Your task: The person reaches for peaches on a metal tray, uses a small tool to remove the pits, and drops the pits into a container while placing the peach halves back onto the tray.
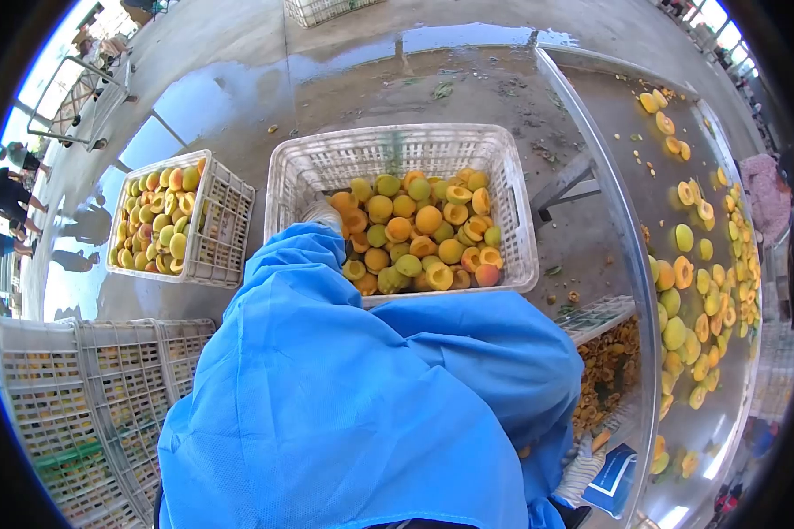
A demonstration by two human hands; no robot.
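My left hand (323, 215), in a pale glove, reaches inside the left wall of a white plastic crate (512, 220). Its fingers are hidden, so its grip cannot be made out. Whole apricots and pitted halves (415, 229) fill the lower part of this crate. Low on the right, my right hand (580, 472) wears a striped glove and is beside the metal table's edge. It seems closed around a small orange-brown piece (601, 440), too small to identify. A blue and white packet (610, 480) is close to that hand. A blue gown covers my arms and lap.
A second crate (225, 225) full of apricots stands on the left. Stacked crates (88, 379) are at lower left. The metal table (622, 220) on the right carries many apricot halves; below it, a crate holds brown pits (613, 370). Wet floor (229, 97) lies ahead.
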